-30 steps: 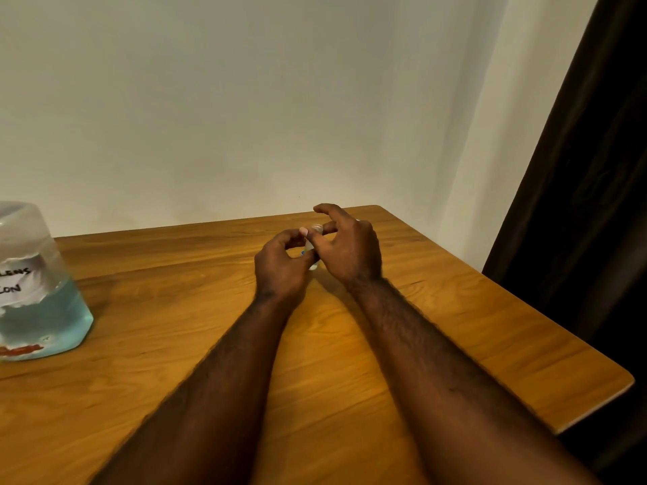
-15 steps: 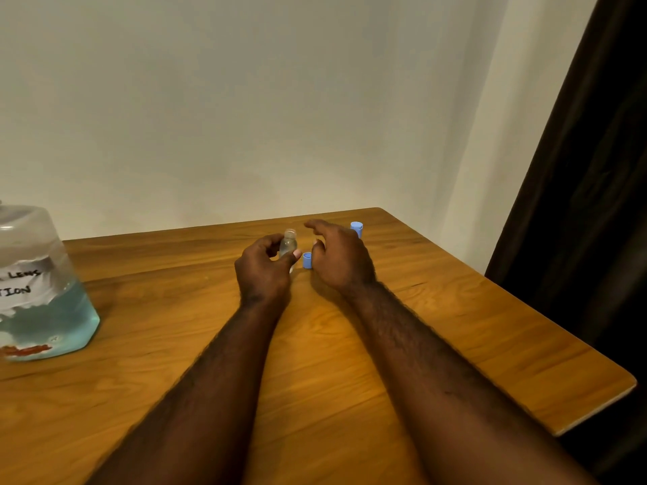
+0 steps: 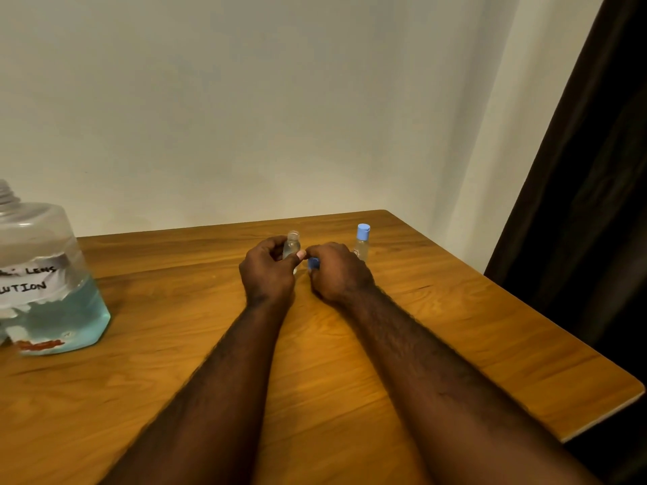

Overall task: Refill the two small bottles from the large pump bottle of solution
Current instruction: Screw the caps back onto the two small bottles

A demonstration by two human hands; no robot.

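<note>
My left hand [image 3: 269,271] grips a small clear bottle [image 3: 292,246] that stands upright near the table's far middle, its neck uncapped. Just to the right, my right hand [image 3: 335,271] curls its fingers round a small blue cap [image 3: 313,263] low by the table. A second small bottle [image 3: 361,244] with a blue cap on stands behind my right hand. The large clear bottle [image 3: 52,292] of pale blue solution sits at the left edge, with a torn handwritten label and a bare threaded neck; no pump shows.
The wooden table [image 3: 455,327] ends at a rounded far right corner and a right edge. A white wall rises behind it, and a dark curtain [image 3: 588,169] hangs to the right.
The cap has come off the small bottle and gone to my right hand. My right hand has drawn closer to the left, and the capped second bottle now shows behind it.
</note>
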